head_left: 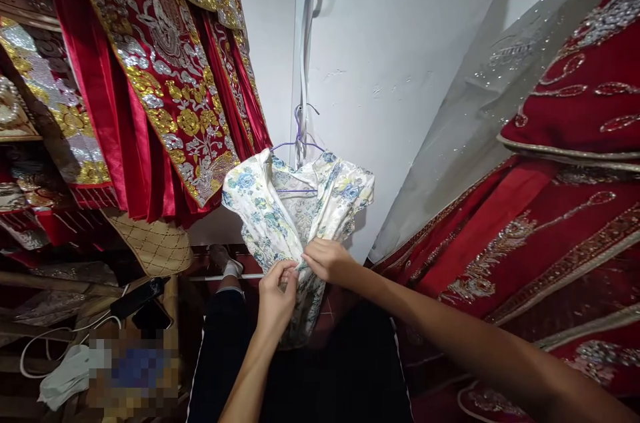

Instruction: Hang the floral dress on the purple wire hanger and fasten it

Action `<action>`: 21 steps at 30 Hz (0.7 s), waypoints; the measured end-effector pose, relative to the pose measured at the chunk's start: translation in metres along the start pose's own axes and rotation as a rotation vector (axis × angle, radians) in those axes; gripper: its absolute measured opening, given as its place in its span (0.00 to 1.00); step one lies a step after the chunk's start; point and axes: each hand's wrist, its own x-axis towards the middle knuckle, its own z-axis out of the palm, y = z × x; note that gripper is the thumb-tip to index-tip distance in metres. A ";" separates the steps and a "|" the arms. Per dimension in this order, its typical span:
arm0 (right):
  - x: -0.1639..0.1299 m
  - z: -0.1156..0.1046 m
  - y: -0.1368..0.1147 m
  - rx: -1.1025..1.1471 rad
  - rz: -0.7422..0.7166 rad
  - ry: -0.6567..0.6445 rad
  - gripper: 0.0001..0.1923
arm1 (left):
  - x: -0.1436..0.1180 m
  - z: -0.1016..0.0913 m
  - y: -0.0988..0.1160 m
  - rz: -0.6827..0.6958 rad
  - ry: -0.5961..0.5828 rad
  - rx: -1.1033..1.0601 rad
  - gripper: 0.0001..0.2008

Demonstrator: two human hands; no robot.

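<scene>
The floral dress (285, 210) hangs on a purple hanger (299, 143) against the white wall (390, 43), between red embroidered garments (160, 76) on either side, so its front faces the person. The left hand (275, 296) and right hand (327, 260) meet at the dress front below the collar, each pinching the fabric edge between closed fingers. The hanger bears the weight, which frees both hands for the front seam.

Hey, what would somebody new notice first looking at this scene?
Probably the white floral dress on a purple hanger against the pale wall in the middle, with the left hand and right hand pinching its front. Red garments with gold and silver embroidery hang at upper left, and more red beaded fabric fills the right.
</scene>
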 end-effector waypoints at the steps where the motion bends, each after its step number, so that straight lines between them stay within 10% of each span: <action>1: -0.002 -0.001 -0.006 0.001 0.012 0.006 0.14 | 0.000 0.000 -0.001 -0.006 -0.008 -0.002 0.11; 8: 0.007 -0.012 -0.005 0.080 -0.049 -0.054 0.14 | -0.013 0.009 -0.006 -0.083 -0.033 -0.029 0.11; 15: 0.072 -0.074 0.072 -0.157 0.117 0.220 0.17 | -0.019 0.015 0.006 0.009 -0.159 0.052 0.07; 21: 0.109 -0.106 0.078 -0.293 0.152 0.347 0.15 | -0.015 0.011 0.019 0.103 -0.284 0.196 0.05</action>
